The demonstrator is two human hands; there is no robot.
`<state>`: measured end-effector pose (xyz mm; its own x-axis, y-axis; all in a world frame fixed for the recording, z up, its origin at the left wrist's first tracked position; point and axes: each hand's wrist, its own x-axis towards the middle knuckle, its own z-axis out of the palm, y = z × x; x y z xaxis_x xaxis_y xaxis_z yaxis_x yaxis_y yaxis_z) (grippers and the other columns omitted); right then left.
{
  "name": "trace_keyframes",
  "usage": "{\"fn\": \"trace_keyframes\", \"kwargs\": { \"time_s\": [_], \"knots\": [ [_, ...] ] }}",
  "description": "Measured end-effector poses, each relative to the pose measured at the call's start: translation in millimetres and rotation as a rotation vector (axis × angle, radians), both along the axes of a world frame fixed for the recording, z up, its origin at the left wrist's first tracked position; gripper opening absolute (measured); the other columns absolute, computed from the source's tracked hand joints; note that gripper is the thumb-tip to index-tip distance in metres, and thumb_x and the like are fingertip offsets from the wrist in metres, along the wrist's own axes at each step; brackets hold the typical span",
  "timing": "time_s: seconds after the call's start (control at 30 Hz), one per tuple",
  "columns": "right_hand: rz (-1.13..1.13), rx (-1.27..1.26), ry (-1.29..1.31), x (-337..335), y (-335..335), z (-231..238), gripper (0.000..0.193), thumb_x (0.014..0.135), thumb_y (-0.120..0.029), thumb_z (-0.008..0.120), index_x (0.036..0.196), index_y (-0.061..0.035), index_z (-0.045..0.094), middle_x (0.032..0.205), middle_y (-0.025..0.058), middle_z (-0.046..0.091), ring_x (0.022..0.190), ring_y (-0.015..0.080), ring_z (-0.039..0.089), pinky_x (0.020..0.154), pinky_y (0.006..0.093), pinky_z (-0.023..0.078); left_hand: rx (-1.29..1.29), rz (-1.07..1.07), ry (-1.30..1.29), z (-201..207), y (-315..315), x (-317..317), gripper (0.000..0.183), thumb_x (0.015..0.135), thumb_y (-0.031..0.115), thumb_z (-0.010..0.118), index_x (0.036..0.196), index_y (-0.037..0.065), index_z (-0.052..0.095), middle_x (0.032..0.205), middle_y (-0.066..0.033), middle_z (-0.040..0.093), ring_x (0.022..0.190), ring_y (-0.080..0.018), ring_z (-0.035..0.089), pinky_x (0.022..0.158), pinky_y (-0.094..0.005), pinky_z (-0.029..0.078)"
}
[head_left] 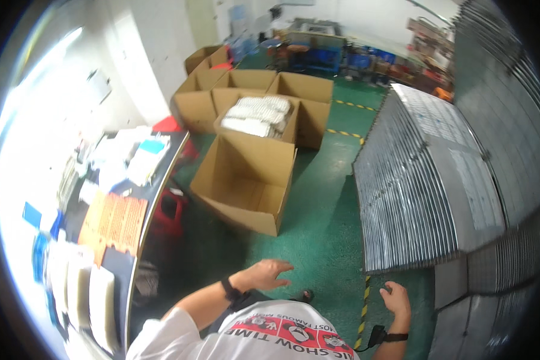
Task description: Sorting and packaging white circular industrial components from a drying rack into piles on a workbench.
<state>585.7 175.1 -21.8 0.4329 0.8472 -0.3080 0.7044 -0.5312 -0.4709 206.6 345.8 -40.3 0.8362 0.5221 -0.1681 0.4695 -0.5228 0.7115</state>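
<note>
While the person stands btwn things, left hand (265,275) is spread, holding nothing, nearest the big empty brown cardboard box (246,180). Right hand (396,298) is curled; can't tell if it holds anything. Prob. next: a reach for that box w/ both hands.

Left hand (264,275) was spread open, palm down, over green floor (318,234), holding nothing, black band on its wrist. Right hand (397,298) hung loosely curled near the stacked grey metal panels (414,180), grip unclear. Empty open cardboard box (246,183) stood ahead; behind it a box of white packs (258,117). Cluttered table (156,198) at left.
</note>
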Motion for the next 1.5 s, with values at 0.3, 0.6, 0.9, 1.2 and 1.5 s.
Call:
{"fn": "trace_keyframes", "kwargs": {
  "time_s": [0.3,0.6,0.9,1.2,1.5],
  "knots": [
    [-0.011,-0.022,-0.098,87.7,29.7,-4.7,0.038,0.074,-0.018,0.066,0.104,0.0046,0.06,0.096,0.0224,0.061,0.082,0.0331,0.06,0.072,0.0388,0.047,-0.193,0.421,0.434,-149.2,118.1,31.8,0.063,0.075,0.043,0.066,0.121,0.002,0.051,0.119,-0.0204,0.055,0.111,-0.0352,0.051,0.091,-0.0416,0.044],
    [0.444,-0.534,-0.215,172.4,59.5,-39.4,0.036,0.085,-0.03,0.055,0.108,-0.003,0.06,0.1,0.0261,0.061,0.09,0.0398,0.059,0.078,0.0456,0.046,-0.685,1.963,0.313,-263.4,181.3,15.6,0.077,0.077,0.042,0.064,0.129,-0.006,0.035,0.119,-0.0222,0.054,0.111,-0.0316,0.054,0.092,-0.0368,0.045],
    [0.933,-0.653,-0.298,170.2,218.8,-57.8,0.036,0.085,-0.029,0.054,0.107,-0.001,0.059,0.095,0.0256,0.061,0.084,0.0417,0.058,0.073,0.0464,0.047,-0.739,1.989,-0.007,-275.2,162.5,10.0,0.025,0.077,0.015,0.054,0.094,-0.003,0.063,0.104,-0.0232,0.062,0.1,-0.0334,0.061,0.085,-0.0395,0.05],
    [1.308,-0.458,-0.068,102.5,311.4,-78.5,0.036,0.088,-0.026,0.055,0.11,0.0028,0.057,0.105,0.0237,0.061,0.095,0.0363,0.059,0.082,0.0387,0.046,-0.598,2.111,-0.008,-187.7,-3.1,-3.9,0.022,0.078,0.004,0.052,0.092,0.003,0.068,0.101,-0.0174,0.065,0.097,-0.0299,0.063,0.082,-0.0372,0.051],
    [1.46,-0.444,-0.245,56.9,262.3,-66.8,0.037,0.086,-0.025,0.058,0.112,0.0019,0.057,0.106,0.0212,0.062,0.101,0.031,0.06,0.086,0.0357,0.046,-0.719,2.15,0.203,-204.9,-164.9,-1.7,0.025,0.081,0.007,0.048,0.096,0.005,0.068,0.105,-0.0147,0.065,0.1,-0.0273,0.062,0.083,-0.0363,0.051]
  ]
}}
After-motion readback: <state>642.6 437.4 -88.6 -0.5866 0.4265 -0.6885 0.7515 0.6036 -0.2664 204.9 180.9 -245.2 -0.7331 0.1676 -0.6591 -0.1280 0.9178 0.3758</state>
